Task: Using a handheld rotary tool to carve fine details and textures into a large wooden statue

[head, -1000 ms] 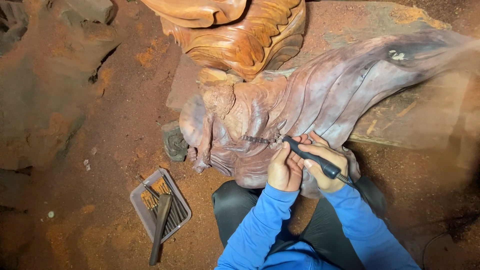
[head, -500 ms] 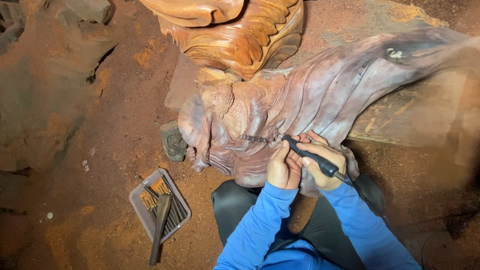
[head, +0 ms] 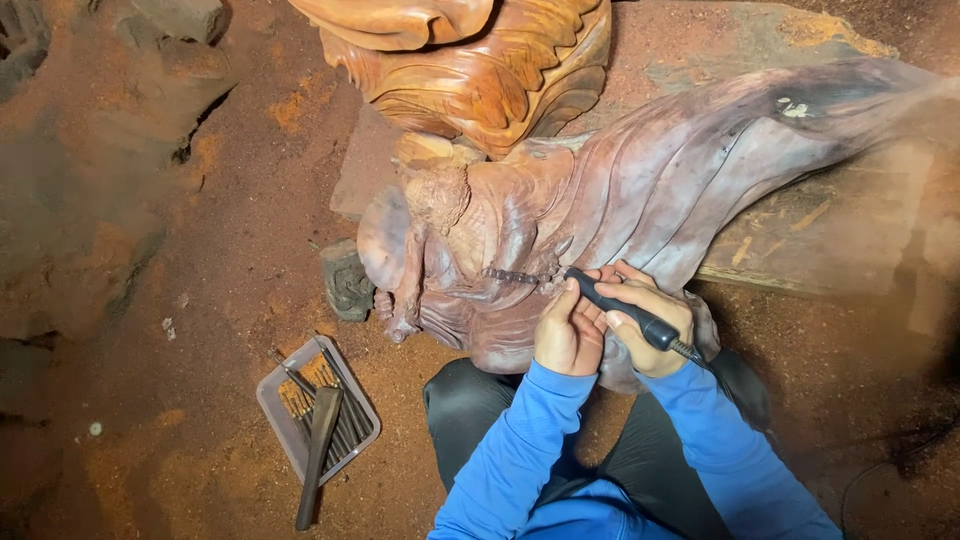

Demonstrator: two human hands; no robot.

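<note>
A large purplish-brown wood carving (head: 640, 190) of a robed figure lies on its side across the middle of the view. Both my hands grip a black pen-shaped rotary tool (head: 620, 306). My right hand (head: 650, 325) wraps its body, and my left hand (head: 566, 328) steadies its front end. The tool's tip rests on the carving beside a carved string of beads (head: 512, 276). Blue sleeves cover both my arms.
An orange-brown carved wooden piece (head: 480, 60) stands behind the figure. A small grey tray (head: 282, 418) of carving bits sits at lower left with a dark wooden handle (head: 318, 455) across it. Red sawdust covers the ground. A flat wooden slab (head: 830, 230) lies under the carving at right.
My hands and the tool stay at the same spot on the carving; only tiny shifts of the view show.
</note>
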